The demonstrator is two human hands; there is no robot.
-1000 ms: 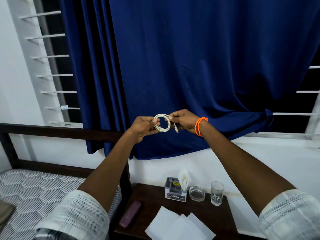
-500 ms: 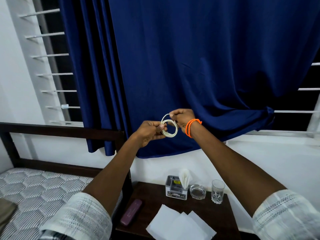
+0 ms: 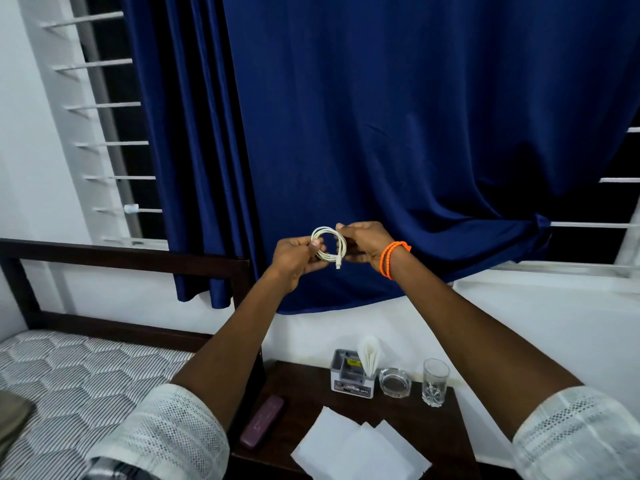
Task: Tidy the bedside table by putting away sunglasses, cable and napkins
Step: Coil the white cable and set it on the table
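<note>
From the head camera I see my left hand (image 3: 294, 259) and my right hand (image 3: 363, 242) up in front of the blue curtain (image 3: 398, 133). The fingers of both hands are closed on the white cable (image 3: 329, 245), one hand on each side of its small round coil. A plug end hangs just under my right fingers. Far below my fingers, the napkins (image 3: 356, 452) lie flat on the dark surface (image 3: 304, 386), near a purple case (image 3: 262, 426).
</note>
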